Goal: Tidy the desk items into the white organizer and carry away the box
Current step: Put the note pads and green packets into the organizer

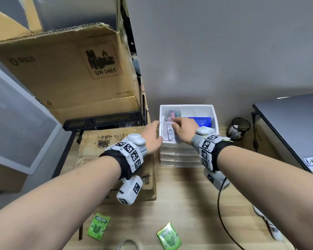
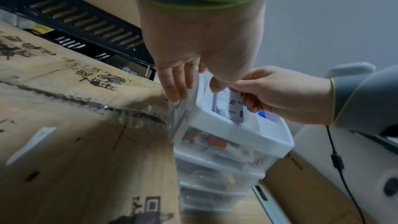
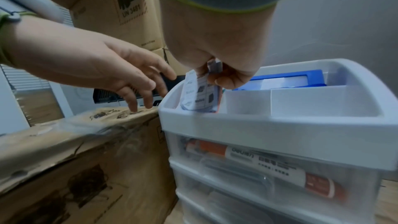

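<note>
Sticker pack going into the tray

Right hand (image 1: 183, 129) pinches a label pack (image 3: 201, 94) halfway into the organizer (image 1: 214, 112) tray's left slot; left hand (image 1: 153, 137), fingers straight, steadies its side. Pack could snag and buckle if shoved. Box (image 1: 116, 159) sits beside, gum packs (image 1: 98, 226) unsorted.

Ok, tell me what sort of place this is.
Probably an office or storeroom work desk: a wooden desk against a grey wall, stacked cardboard shipping boxes, a white drawer organizer holding stationery, and a mesh pen cup.
</note>
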A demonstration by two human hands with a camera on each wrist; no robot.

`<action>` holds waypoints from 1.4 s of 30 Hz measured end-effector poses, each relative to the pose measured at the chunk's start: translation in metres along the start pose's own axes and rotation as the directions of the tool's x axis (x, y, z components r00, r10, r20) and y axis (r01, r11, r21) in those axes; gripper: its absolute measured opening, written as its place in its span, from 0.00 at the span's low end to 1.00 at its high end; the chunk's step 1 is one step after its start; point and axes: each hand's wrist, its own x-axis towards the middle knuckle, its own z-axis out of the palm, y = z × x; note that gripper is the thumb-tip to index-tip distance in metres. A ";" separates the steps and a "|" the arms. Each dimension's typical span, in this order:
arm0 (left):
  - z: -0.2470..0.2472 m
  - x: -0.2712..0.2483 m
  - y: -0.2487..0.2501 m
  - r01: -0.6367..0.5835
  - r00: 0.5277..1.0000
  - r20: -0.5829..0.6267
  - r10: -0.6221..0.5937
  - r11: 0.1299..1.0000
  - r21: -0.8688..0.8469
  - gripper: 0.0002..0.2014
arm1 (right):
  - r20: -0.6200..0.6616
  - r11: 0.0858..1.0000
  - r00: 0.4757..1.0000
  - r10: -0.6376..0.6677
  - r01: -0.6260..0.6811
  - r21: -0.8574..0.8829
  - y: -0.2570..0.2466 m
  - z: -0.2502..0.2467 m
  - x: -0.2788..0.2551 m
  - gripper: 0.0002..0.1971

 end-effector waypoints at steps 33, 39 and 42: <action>0.028 0.000 0.001 -0.110 0.981 -0.094 0.170 0.885 0.452 0.36 | -0.238 0.963 0.934 -0.266 0.245 -0.114 0.053 0.038 -0.091 0.09; 0.036 0.000 -0.005 -0.132 0.991 0.020 0.135 0.917 0.376 0.48 | 0.192 0.936 0.945 0.265 -0.300 0.184 0.078 0.080 -0.103 0.06; 0.034 -0.003 -0.006 -0.138 0.990 0.049 0.129 0.910 0.391 0.54 | 0.342 0.426 0.801 0.490 -0.563 0.708 0.076 0.090 -0.093 0.10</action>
